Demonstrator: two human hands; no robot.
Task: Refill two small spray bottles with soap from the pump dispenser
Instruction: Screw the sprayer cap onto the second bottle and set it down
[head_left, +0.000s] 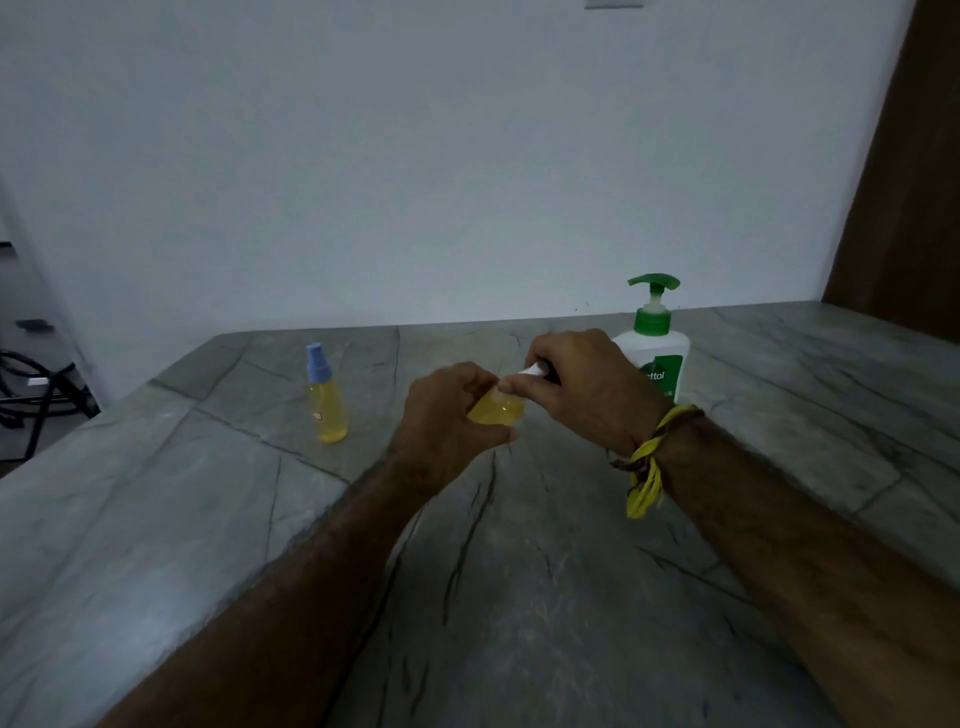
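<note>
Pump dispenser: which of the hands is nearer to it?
Right. The right hand sits just in front of the pump dispenser, overlapping it in view; the left hand is farther left, holding a yellow bottle.

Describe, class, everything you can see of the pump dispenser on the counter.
The pump dispenser is a white bottle, plastic by its look, with a green collar, a white stem and a green pump head whose spout points left. A green label shows part of a word. It stands upright on the grey stone-look counter near the wall, behind the right hand, which hides its lower left. Nothing visibly touches it.
</note>
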